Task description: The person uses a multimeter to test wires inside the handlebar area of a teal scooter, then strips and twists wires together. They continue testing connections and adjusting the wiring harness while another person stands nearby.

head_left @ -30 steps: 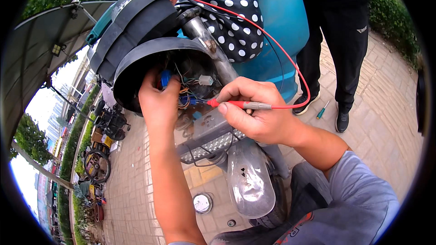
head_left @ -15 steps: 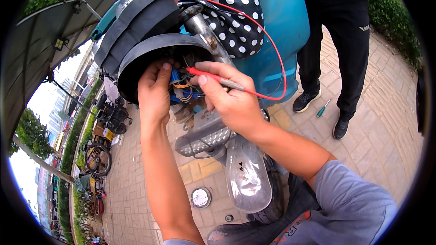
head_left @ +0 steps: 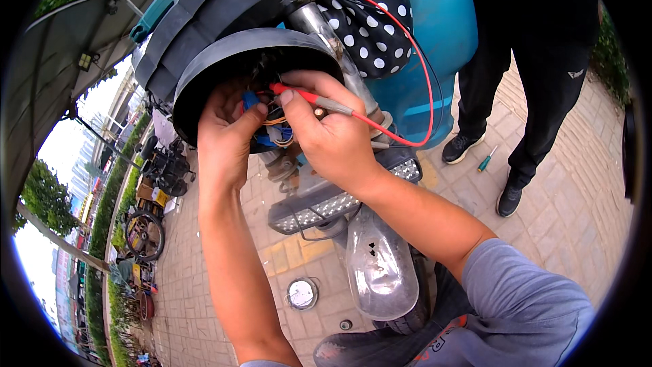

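A black round headlight-like housing [head_left: 238, 47] opens toward me, with a bundle of coloured wires [head_left: 276, 121] inside and below its rim. My left hand [head_left: 227, 129] reaches into the opening, closed around a blue wire connector [head_left: 250, 100] between thumb and fingers. In my right hand [head_left: 333, 139] is a red test probe [head_left: 319, 101] with a grey grip, pinched between thumb and forefinger. Its tip points left among the wires beside the connector; whether it touches metal cannot be seen. From the probe a red lead [head_left: 432, 88] loops up and over a polka-dot cloth [head_left: 367, 17].
A turquoise body panel [head_left: 445, 27] and a metal fork tube [head_left: 322, 27] flank the housing. Below are a clear-topped mudguard [head_left: 382, 272] and a round lamp [head_left: 302, 293] on the paving. A person in black trousers [head_left: 550, 81] stands at right near a green screwdriver [head_left: 486, 160].
Both hands have shifted slightly, and the probe now sits closer to the wires inside the housing. The view has moved a little, so the housing appears larger and higher.
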The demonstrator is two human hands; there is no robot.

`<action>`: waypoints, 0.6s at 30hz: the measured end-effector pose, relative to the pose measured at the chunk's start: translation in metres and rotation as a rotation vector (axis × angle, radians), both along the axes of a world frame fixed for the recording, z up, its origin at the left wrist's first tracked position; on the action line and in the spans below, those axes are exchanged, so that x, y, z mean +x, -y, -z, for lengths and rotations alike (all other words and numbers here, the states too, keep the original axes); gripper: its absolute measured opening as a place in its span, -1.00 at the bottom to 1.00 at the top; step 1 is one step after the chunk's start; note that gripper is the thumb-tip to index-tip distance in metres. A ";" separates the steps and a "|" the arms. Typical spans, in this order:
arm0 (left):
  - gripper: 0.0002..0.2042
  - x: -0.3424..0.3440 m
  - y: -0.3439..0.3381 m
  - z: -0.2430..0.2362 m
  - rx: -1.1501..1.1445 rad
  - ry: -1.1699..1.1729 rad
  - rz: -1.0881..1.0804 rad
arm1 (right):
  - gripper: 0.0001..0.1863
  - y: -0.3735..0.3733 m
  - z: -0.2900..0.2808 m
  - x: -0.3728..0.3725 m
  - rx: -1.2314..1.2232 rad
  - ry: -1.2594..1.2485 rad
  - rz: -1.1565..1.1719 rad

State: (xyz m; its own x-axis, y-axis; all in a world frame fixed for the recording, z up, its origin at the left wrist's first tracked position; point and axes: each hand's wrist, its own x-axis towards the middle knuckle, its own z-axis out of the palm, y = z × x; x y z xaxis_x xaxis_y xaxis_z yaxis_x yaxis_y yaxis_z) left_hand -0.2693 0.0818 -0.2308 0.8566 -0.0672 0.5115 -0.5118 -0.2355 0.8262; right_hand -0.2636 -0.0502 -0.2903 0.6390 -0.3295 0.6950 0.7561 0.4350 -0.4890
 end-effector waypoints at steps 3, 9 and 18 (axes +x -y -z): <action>-0.55 0.001 -0.004 0.007 -0.061 0.026 0.048 | -0.85 -0.005 0.002 0.004 -0.020 -0.011 -0.057; -0.56 0.003 -0.003 0.013 -0.039 0.119 0.036 | -0.85 0.001 0.002 -0.001 -0.044 -0.054 -0.122; -0.61 0.000 -0.006 0.011 -0.063 0.039 0.083 | -0.89 -0.009 -0.005 0.006 -0.017 -0.006 -0.036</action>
